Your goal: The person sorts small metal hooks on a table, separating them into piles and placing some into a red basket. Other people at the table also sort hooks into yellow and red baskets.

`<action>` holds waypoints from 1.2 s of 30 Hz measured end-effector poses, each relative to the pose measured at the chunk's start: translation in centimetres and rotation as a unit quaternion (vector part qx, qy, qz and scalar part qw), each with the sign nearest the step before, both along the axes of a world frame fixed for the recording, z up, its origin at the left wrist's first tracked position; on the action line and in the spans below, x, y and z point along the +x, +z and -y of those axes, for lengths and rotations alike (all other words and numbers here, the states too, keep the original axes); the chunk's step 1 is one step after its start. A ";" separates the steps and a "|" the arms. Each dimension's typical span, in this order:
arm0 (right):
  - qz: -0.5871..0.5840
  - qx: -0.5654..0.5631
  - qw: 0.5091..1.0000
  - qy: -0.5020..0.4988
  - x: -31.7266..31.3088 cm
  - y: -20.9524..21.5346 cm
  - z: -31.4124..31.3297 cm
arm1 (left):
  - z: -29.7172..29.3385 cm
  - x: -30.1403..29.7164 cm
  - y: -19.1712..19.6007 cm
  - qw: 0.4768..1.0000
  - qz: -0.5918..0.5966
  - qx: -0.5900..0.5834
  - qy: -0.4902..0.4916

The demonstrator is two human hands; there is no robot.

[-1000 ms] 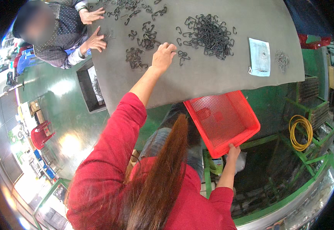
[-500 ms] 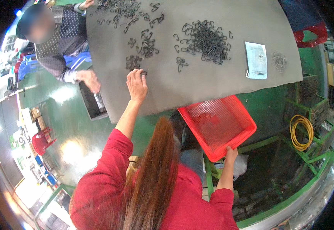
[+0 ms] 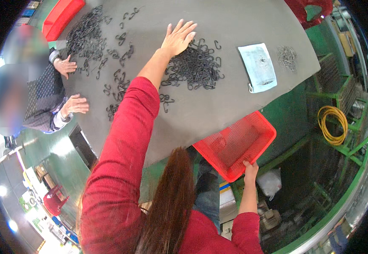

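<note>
Left hand (image 3: 178, 38) flat, open on black metal hooks (image 3: 196, 67), right hand (image 3: 250, 170) gripping red mesh basket (image 3: 234, 144)

- One grey worktop (image 3: 234, 106).
- Two red mesh baskets: one (image 3: 237, 144) at the near edge of the worktop, one (image 3: 61, 17) at the far left corner.
- Black metal hooks: too many to count, in one big heap (image 3: 196, 67), a second heap (image 3: 84, 36) and loose ones (image 3: 116, 91) between them.
- One small pile of grey parts (image 3: 287, 57).
- One pale blue face mask (image 3: 258, 67).
- One yellow coiled hose (image 3: 332, 125).
- Four hands: the person's left hand (image 3: 177, 38) and right hand (image 3: 250, 171), plus a co-worker's two hands (image 3: 65, 65) (image 3: 76, 103).
</note>
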State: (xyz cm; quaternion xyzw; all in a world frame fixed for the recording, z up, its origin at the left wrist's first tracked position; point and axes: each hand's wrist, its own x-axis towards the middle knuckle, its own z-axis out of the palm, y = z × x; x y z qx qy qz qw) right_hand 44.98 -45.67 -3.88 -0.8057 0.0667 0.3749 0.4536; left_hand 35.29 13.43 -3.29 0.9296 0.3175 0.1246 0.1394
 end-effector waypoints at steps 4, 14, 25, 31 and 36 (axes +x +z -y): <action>-0.024 0.019 1.000 0.003 1.1 -0.6 -2.0 | 1.8 4.2 0.3 0.977 -0.054 0.050 -0.201; -0.022 -0.027 0.998 0.059 0.5 -0.8 -5.3 | 10.6 4.3 2.0 0.900 -0.058 -0.003 -0.433; 0.019 -0.018 0.997 0.074 -0.8 -4.1 -3.5 | 26.0 2.3 1.2 0.842 0.028 -0.160 -0.515; -0.033 -0.048 0.996 0.073 -1.0 -1.5 -5.0 | 25.7 -2.0 6.1 0.910 0.101 -0.192 -0.353; -0.031 0.015 0.997 0.067 -1.0 -1.3 -4.2 | 10.2 -12.6 1.3 0.973 0.125 -0.028 0.193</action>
